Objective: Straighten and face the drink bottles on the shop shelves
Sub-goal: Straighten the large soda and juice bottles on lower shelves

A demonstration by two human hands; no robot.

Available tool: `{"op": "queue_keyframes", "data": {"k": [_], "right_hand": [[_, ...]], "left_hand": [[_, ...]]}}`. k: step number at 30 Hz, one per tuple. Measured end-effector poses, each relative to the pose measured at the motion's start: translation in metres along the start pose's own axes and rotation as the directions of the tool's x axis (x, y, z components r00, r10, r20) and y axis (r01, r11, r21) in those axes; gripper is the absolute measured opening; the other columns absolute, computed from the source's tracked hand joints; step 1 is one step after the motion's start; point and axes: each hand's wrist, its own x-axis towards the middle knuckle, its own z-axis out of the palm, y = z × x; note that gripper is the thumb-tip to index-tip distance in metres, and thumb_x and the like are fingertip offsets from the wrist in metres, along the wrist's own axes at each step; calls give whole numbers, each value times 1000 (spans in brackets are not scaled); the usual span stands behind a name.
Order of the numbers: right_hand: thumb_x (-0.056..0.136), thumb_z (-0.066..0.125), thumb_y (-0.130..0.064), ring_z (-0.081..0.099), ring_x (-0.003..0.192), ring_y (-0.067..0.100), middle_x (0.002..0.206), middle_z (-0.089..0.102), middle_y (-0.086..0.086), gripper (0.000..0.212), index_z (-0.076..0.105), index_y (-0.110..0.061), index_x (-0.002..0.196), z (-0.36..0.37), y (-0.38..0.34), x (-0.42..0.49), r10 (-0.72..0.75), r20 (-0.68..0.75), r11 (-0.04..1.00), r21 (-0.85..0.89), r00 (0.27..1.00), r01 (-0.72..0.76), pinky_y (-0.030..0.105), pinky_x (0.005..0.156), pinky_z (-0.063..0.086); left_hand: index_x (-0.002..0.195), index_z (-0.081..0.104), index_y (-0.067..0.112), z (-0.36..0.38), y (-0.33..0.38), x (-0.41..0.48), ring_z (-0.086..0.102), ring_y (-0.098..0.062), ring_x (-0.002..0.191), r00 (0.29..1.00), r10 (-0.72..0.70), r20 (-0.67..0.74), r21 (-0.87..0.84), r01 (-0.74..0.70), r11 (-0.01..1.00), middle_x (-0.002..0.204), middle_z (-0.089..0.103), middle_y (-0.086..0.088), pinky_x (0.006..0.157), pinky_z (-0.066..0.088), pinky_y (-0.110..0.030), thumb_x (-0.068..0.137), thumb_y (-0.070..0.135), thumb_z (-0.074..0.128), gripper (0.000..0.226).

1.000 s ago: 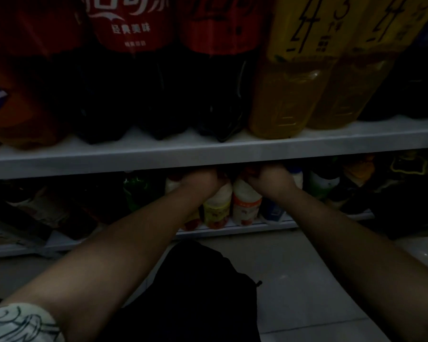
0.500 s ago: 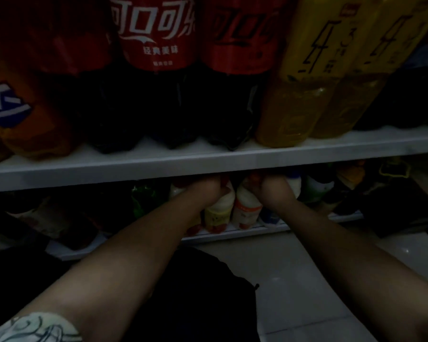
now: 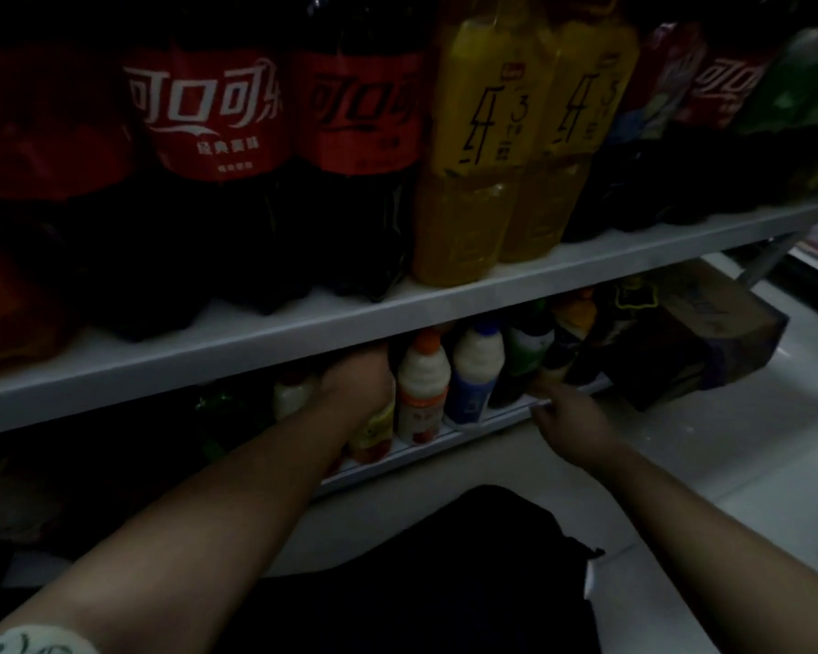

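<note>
While large cola bottles (image 3: pixel 209 148) and yellow tea bottles (image 3: pixel 473 148) are standing along the upper shelf (image 3: pixel 303 342), the left hand (image 3: pixel 357 384) is wrapping closed around a yellow-labelled bottle (image 3: pixel 374 429) at the bottom shelf's (image 3: pixel 506 415) front edge. Just beside it, an orange-capped bottle (image 3: pixel 421 384) and a blue-capped bottle (image 3: pixel 475 370) are standing upright. The right hand (image 3: pixel 570 417) is resting against that front edge, fingers loosely curled, gripping nothing.
</note>
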Motion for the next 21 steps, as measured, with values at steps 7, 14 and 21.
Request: {"op": "queue_keyframes", "data": {"k": [7, 14, 21], "right_hand": [[94, 52, -26, 43, 124, 30, 141, 43, 14, 53, 33, -13, 143, -18, -36, 119, -281, 224, 927, -190, 933, 325, 36, 98, 38], [95, 52, -28, 42, 123, 32, 138, 44, 16, 48, 39, -15, 139, -23, -31, 161, -362, 412, 830, -266, 837, 490, 35, 99, 33], [91, 53, -45, 30, 134, 33, 150, 31, 12, 64, 30, -20, 145, -8, -36, 163, -287, 327, 936, -105, 900, 336, 42, 110, 27]], "left_hand": [[142, 36, 26, 26, 49, 12, 51, -32, 115, 987, 135, -91, 213, -113, 971, 134, 48, -8, 89, 47, -41, 86, 35, 58, 60], [141, 41, 24, 34, 59, 38, 37, -31, 133, 997, -61, 55, 190, 50, 980, 147, 38, -11, 110, 31, -42, 90, 35, 57, 54], [146, 31, 18, 37, 67, 40, 31, -29, 137, 989, -107, 106, 154, 90, 984, 151, 31, -11, 112, 27, -39, 89, 35, 62, 67]]}}
